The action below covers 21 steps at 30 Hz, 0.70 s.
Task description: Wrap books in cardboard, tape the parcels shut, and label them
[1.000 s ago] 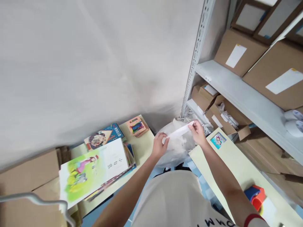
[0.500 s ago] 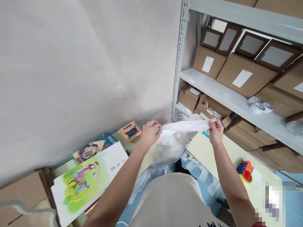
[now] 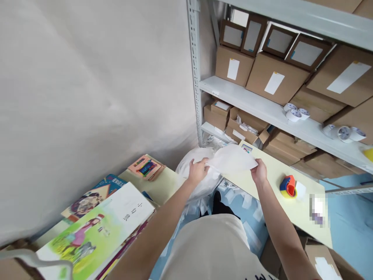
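Note:
Both my hands hold a white plastic bag [image 3: 231,159] stretched out between them, in front of my body. My left hand [image 3: 197,171] pinches its left edge and my right hand [image 3: 259,172] grips its right corner. Beneath the sheet lies a heap of crumpled clear and white plastic bags [image 3: 189,165] in the corner between two tables. The fingers of both hands are closed on the bag.
A pale yellow table [image 3: 294,212] on the right carries a red-blue tape dispenser [image 3: 287,186]. The left table [image 3: 159,186] holds picture books [image 3: 99,229] and a small coloured box [image 3: 145,166]. A metal shelf rack [image 3: 262,109] holds cardboard boxes and tape rolls [image 3: 294,112]. A white curtain hangs on the left.
My hands have drawn further apart and the white bag has spread from a narrow strip into a wider sheet. The view has swung right and upward along the shelves.

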### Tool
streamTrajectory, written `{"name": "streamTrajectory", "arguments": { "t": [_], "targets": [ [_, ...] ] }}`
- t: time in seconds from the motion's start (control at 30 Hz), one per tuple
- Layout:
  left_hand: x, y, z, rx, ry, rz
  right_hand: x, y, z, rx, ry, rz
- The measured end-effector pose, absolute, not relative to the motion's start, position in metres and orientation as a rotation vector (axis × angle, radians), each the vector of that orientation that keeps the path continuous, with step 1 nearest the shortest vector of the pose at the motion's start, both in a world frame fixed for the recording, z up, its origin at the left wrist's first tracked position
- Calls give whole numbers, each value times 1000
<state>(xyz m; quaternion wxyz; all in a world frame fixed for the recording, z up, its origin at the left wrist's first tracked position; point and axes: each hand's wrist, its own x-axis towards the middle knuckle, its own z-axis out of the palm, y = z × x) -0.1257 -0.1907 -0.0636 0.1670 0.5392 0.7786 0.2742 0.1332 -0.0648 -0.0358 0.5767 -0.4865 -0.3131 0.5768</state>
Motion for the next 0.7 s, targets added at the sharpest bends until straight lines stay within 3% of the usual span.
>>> {"name": "streamTrajectory", "arguments": {
  "t": [0.1,0.27,0.4,0.53,0.7],
  "targets": [
    [-139,-184,-70,1494,2303,879,154,-70,-41,-1134,-725,1327],
    [-162,-182,-63,1498,2379,1419,162,-77,-33,-1065,-807,1373],
    [-142,-178,-65,1239,2256,1718,166,-83,-31,-1110,-927,1081],
    [-121,-170,-76,736,1750,1522,196,-83,-41,-1335,-1032,778],
    [-108,-150,-81,517,1248,1139,253,-82,-61,-1449,-1209,653]
  ]
}}
